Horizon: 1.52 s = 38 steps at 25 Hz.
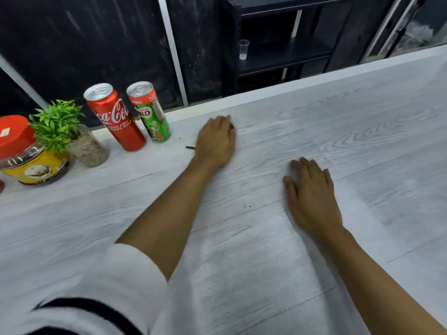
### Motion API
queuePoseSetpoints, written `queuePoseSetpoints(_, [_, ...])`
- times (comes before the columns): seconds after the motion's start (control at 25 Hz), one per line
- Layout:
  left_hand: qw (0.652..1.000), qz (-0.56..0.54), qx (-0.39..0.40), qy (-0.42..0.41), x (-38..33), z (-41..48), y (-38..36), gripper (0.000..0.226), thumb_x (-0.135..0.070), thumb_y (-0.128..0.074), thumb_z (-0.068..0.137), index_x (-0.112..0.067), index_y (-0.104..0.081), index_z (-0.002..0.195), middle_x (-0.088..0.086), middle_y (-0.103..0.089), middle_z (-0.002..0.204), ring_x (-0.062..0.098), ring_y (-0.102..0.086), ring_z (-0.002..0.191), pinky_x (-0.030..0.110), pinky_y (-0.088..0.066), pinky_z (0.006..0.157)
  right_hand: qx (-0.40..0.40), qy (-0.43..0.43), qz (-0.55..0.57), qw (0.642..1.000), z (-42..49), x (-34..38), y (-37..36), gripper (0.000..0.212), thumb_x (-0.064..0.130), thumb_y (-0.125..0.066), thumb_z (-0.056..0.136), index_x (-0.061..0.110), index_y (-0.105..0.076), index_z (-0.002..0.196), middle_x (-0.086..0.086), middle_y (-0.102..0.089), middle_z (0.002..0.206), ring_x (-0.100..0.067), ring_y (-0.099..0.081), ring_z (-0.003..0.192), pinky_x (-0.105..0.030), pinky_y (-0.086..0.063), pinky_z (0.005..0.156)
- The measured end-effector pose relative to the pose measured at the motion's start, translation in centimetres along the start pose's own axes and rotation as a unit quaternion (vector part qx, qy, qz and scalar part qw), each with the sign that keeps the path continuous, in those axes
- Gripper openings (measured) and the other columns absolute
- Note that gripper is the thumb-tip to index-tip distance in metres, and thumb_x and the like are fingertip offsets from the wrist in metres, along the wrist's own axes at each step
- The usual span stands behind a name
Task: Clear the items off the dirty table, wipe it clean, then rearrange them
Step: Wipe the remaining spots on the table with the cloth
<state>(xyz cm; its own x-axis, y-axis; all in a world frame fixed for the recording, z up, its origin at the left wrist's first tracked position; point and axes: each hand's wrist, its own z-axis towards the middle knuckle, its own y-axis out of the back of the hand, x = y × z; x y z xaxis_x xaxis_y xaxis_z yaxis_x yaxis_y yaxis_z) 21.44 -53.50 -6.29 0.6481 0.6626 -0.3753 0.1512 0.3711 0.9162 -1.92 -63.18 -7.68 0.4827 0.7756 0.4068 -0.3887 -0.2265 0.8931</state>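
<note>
My left hand (215, 141) lies palm down on the white wood-grain table (362, 141), its fingers curled over a small dark bit (232, 126) at the tips. Whether it grips that bit is hidden. A thin brown scrap (190, 147) lies at the hand's left side. My right hand (312, 189) rests flat on the table, fingers apart, holding nothing. Tiny dark crumbs (248, 206) sit between my forearms. At the far left edge stand a red Coca-Cola can (116, 117), a green Milo can (150, 112), a small potted plant (70, 134) and a yellow jar with a red lid (26, 155).
Behind the table's far edge stands a dark wall with white strips and a black shelf unit (285, 44) holding a clear plastic cup (243, 49). My white sleeve with a dark stripe (96, 298) fills the lower left corner.
</note>
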Motion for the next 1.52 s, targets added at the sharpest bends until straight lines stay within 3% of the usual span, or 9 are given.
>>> queuePoseSetpoints(0.12, [0.992,-0.018,0.048,-0.114,-5.5,-8.4,-1.6,0.054,-0.043,-0.026,0.101,-0.021,-0.024,0.150,0.004,-0.027,0.157,0.023,-0.019,0.146,0.036,-0.015,0.119,-0.026,-0.005,0.068,0.997,0.4,-0.2,0.5,0.040,0.024,-0.033,0.100,0.010,-0.040,0.138,-0.010,-0.043,0.144,-0.026,-0.033,0.137,-0.045,-0.016,0.117])
queuePoseSetpoints(0.24, [0.979,-0.033,0.058,-0.195,-3.5,-17.0,0.3,0.052,-0.044,-0.024,0.102,-0.027,-0.018,0.151,-0.003,-0.019,0.159,0.014,-0.012,0.147,0.031,-0.008,0.120,-0.026,-0.002,0.110,0.994,-0.5,-0.3,1.2,0.036,0.018,-0.037,0.100,0.010,-0.043,0.135,-0.010,-0.047,0.140,-0.027,-0.038,0.133,-0.048,-0.019,0.116])
queuePoseSetpoints(0.4, [0.999,0.013,0.019,0.030,1.5,-13.4,2.1,0.053,-0.041,-0.025,0.102,-0.019,-0.023,0.150,0.006,-0.024,0.158,0.024,-0.018,0.146,0.037,-0.013,0.119,0.011,0.006,0.164,0.986,-3.3,0.8,1.7,0.037,0.023,-0.035,0.102,0.014,-0.043,0.137,-0.005,-0.045,0.143,-0.020,-0.033,0.137,-0.043,-0.010,0.119])
queuePoseSetpoints(0.48, [1.000,0.015,-0.002,-0.002,-3.1,-14.1,0.7,0.057,-0.041,-0.022,0.099,-0.012,-0.031,0.147,0.014,-0.032,0.153,0.034,-0.029,0.141,0.043,-0.022,0.115,-0.002,0.006,0.188,0.982,-3.8,1.5,1.6,0.037,0.026,-0.034,0.101,0.014,-0.046,0.134,-0.005,-0.048,0.140,-0.020,-0.038,0.134,-0.045,-0.015,0.118])
queuePoseSetpoints(0.64, [0.988,-0.021,0.058,-0.139,-5.8,-19.6,0.1,0.051,-0.038,-0.031,0.101,-0.024,-0.026,0.149,0.003,-0.027,0.156,0.020,-0.022,0.144,0.037,-0.018,0.118,-0.021,0.003,0.243,0.970,-1.5,3.9,1.0,0.038,0.026,-0.035,0.098,0.010,-0.051,0.129,-0.007,-0.055,0.131,-0.023,-0.047,0.124,-0.045,-0.029,0.111])
queuePoseSetpoints(0.84, [0.998,0.000,-0.050,0.044,2.3,-12.4,3.1,0.045,-0.024,-0.043,0.099,-0.011,-0.041,0.143,0.012,-0.045,0.130,0.029,-0.039,0.119,0.039,-0.037,0.103,0.030,0.040,0.085,0.995,-0.5,6.9,-2.0,0.037,0.027,-0.032,0.101,0.013,-0.046,0.132,-0.004,-0.046,0.139,-0.020,-0.033,0.136,-0.054,0.001,0.117])
queuePoseSetpoints(1.08, [0.987,0.057,-0.120,0.091,2.1,-3.3,2.1,0.029,0.001,-0.045,0.089,-0.002,-0.061,0.113,0.013,-0.059,0.119,0.031,-0.049,0.111,0.034,-0.041,0.094,0.018,0.059,-0.001,0.998,-0.4,6.9,-2.8,0.038,0.031,-0.032,0.100,0.015,-0.043,0.133,-0.003,-0.040,0.143,-0.021,-0.027,0.139,-0.059,-0.003,0.115])
queuePoseSetpoints(1.32, [0.977,0.120,-0.076,0.161,2.0,-5.3,1.4,0.047,-0.013,-0.040,0.093,-0.002,-0.037,0.139,0.022,-0.046,0.134,0.035,-0.041,0.120,0.040,-0.033,0.103,0.024,0.063,-0.010,0.998,-0.3,6.7,-2.8,0.040,0.032,-0.032,0.100,0.014,-0.041,0.135,-0.003,-0.039,0.145,-0.022,-0.025,0.140,-0.060,-0.003,0.115])
queuePoseSetpoints(1.52, [0.971,-0.062,-0.175,0.152,5.8,-11.1,4.6,0.034,-0.003,-0.037,0.094,-0.010,-0.056,0.122,0.014,-0.059,0.120,0.030,-0.044,0.111,0.036,-0.039,0.092,0.041,0.065,-0.002,0.997,-0.4,6.9,-2.7,0.044,0.035,-0.029,0.100,0.015,-0.039,0.138,-0.004,-0.035,0.149,-0.021,-0.020,0.142,-0.056,0.000,0.116])
